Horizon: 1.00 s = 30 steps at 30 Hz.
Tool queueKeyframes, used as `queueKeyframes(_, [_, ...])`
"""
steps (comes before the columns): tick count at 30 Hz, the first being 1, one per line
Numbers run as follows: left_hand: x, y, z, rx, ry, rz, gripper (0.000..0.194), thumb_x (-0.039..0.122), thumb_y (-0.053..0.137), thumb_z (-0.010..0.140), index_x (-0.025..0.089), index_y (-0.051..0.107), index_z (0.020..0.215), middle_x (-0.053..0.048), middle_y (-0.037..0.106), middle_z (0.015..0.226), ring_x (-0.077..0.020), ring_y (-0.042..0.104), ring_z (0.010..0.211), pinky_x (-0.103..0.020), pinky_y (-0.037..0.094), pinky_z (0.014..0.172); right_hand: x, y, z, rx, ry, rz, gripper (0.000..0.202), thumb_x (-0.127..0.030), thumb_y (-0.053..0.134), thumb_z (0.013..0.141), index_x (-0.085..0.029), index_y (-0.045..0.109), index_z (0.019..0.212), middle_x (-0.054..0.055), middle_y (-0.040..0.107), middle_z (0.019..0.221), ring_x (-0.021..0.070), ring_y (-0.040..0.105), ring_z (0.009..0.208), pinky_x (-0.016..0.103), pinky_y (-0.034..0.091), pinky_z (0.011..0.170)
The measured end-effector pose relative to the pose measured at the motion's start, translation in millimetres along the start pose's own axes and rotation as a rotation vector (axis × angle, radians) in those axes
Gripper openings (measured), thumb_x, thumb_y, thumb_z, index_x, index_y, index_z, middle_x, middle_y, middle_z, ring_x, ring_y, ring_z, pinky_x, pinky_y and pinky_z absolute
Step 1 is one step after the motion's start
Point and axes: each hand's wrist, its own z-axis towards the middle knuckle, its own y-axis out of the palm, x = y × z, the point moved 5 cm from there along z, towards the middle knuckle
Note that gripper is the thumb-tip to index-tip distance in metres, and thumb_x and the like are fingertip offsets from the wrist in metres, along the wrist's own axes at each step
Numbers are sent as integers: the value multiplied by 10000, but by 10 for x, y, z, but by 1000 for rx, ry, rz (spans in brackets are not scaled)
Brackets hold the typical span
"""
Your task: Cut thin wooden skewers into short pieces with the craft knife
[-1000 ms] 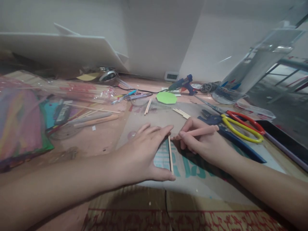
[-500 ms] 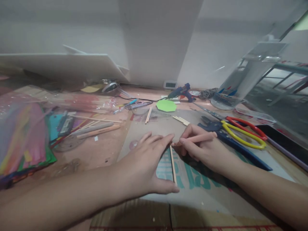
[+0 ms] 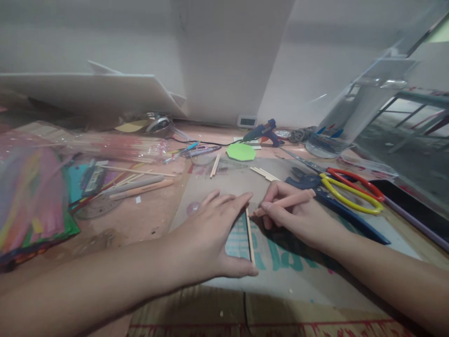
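Observation:
My left hand [image 3: 213, 234] is spread over a thin wooden stick [image 3: 250, 241] on the board. Its thumb presses the near end and its index finger the far end, so the stick is held between them. My right hand [image 3: 293, 210] grips a peach-coloured pen [image 3: 294, 200], with the tip against or very close to the stick's upper part. Beneath both hands lies a pale board [image 3: 273, 290] with green lettering. Several short sticks [image 3: 263, 173] rest just beyond my right hand, and two or so more [image 3: 215, 165] lie farther left.
Blue-handled pliers [image 3: 351, 217] and red-and-yellow scissors [image 3: 354, 187] lie on the right, near a phone [image 3: 410, 206]. A green paper octagon [image 3: 241, 151], glue gun [image 3: 261, 132] and clear container [image 3: 336, 126] stand behind. Bagged colourful strips [image 3: 38, 201] and bagged sticks [image 3: 112, 146] are left.
The pen tip has shifted slightly down along the stick from its far end, and my right hand's pen angle differs a little. My left hand keeps its hold; the view has moved slightly.

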Motion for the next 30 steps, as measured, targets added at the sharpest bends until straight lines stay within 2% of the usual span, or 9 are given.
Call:
queueKeyframes(5, [50, -23, 0, 30, 71, 8, 1091, 613, 849, 687, 194, 342, 1557, -176, 456, 1569, -436, 404, 1454, -677, 273, 1213, 6, -3, 21, 16, -19, -66, 200, -254, 593, 936, -221, 541, 746, -1, 669, 646, 136, 646, 588, 246, 478, 540])
queueKeyframes(11, [66, -32, 22, 38, 76, 14, 1097, 599, 854, 682, 177, 340, 1555, -183, 498, 1530, -422, 447, 1424, -651, 270, 1222, 40, -20, 27, 65, -13, -74, 202, -281, 595, 961, -217, 550, 775, -15, 662, 667, 109, 601, 557, 226, 440, 493])
queueKeyframes(15, [58, -28, 28, 44, 81, 8, 1107, 599, 854, 686, 155, 335, 1557, -190, 504, 1521, -422, 449, 1421, -647, 275, 1219, 18, -35, 16, 97, -11, -66, 193, -217, 586, 938, -217, 539, 750, -29, 648, 609, 96, 563, 505, 217, 420, 474])
queueKeyframes(18, [53, -29, 10, 43, 80, 13, 1109, 604, 849, 689, 159, 332, 1562, -187, 498, 1526, -427, 429, 1430, -639, 301, 1205, 2, -36, 14, 91, 3, -74, 193, -179, 589, 913, -221, 519, 739, -31, 651, 587, 106, 600, 525, 218, 448, 502])
queueKeyframes(22, [49, -34, -7, 36, 62, 8, 1117, 606, 841, 689, 178, 314, 1577, -183, 484, 1538, -449, 401, 1436, -659, 333, 1174, -1, -16, 18, 39, 5, -64, 183, -209, 602, 922, -222, 512, 763, -25, 663, 609, 129, 651, 577, 230, 479, 533])
queueKeyframes(26, [42, -30, 10, 17, 33, -13, 1110, 616, 839, 674, 197, 332, 1569, -188, 475, 1543, -484, 382, 1434, -704, 361, 1129, 10, -31, 35, 74, -12, -90, 191, -264, 609, 939, -216, 530, 771, -17, 660, 649, 124, 624, 563, 233, 448, 504])
queueKeyframes(30, [57, -44, 25, 28, 43, -20, 1098, 586, 845, 686, 185, 328, 1568, -186, 497, 1526, -460, 409, 1437, -685, 330, 1167, -9, -44, 31, 114, -45, -119, 205, -280, 606, 935, -213, 549, 750, -3, 660, 671, 122, 614, 569, 239, 444, 511])
